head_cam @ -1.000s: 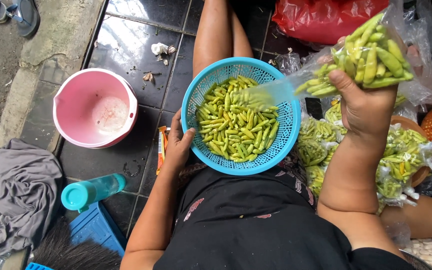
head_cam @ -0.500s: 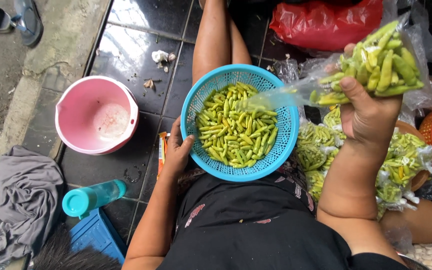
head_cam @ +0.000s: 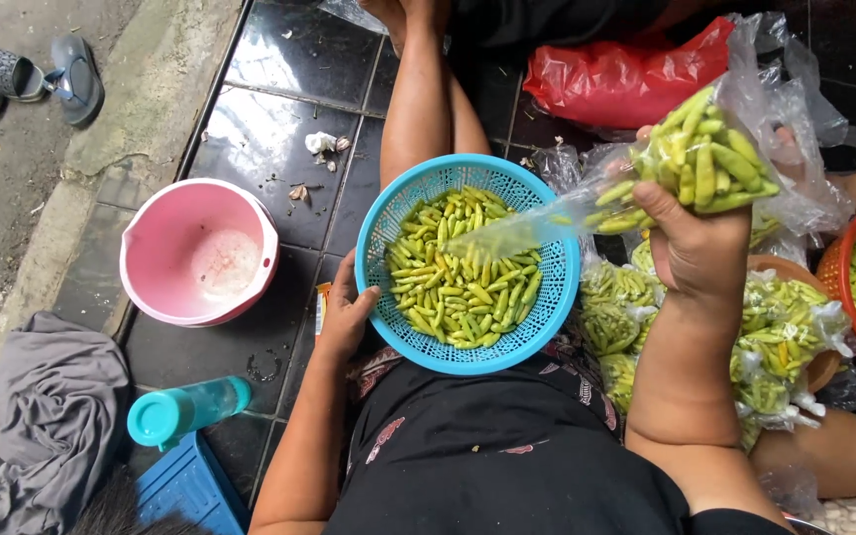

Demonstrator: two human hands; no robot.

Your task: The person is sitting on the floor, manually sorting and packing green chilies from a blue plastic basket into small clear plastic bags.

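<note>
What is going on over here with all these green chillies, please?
A seated person steadies a blue basket of green chillies with the left hand. The right hand holds up a clear plastic bag of chillies beside the basket. More filled bags lie to the right, and a pink bowl sits to the left.

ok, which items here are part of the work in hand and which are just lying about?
In use:
- left hand gripping the rim of the blue basket of green chillies
- right hand holding up a clear bag of chillies
- filled chilli bags and orange basket to the right

Lying about:
- pink bucket
- teal bottle
- grey cloth
- sandals
- red bag
</note>
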